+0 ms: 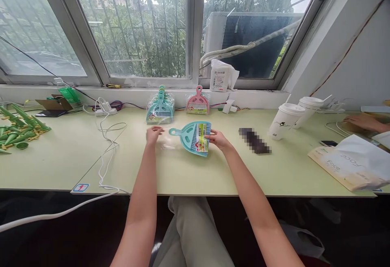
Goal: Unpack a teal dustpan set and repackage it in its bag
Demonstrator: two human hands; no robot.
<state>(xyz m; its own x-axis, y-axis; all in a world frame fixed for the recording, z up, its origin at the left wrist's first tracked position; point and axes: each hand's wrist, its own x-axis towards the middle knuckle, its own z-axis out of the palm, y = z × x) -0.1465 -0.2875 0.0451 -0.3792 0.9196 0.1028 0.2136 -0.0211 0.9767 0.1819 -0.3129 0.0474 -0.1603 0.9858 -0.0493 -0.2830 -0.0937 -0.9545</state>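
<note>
A turquoise dustpan-and-brush set with a colourful label lies sideways just above the table, its handle pointing left. My right hand is closed on its wide brush edge, thumb near the label. Left of the handle, my left hand has its fingers drawn together at a clear plastic bag, which spreads faintly between hand and dustpan. Behind, against the wall, stand several wrapped turquoise and green dustpan sets and a wrapped pink dustpan set.
White cables cross the table on the left, near green plastic pieces. To the right are a pixelated dark object, two lidded cups and a tissue pack. Another person's hand rests at far right.
</note>
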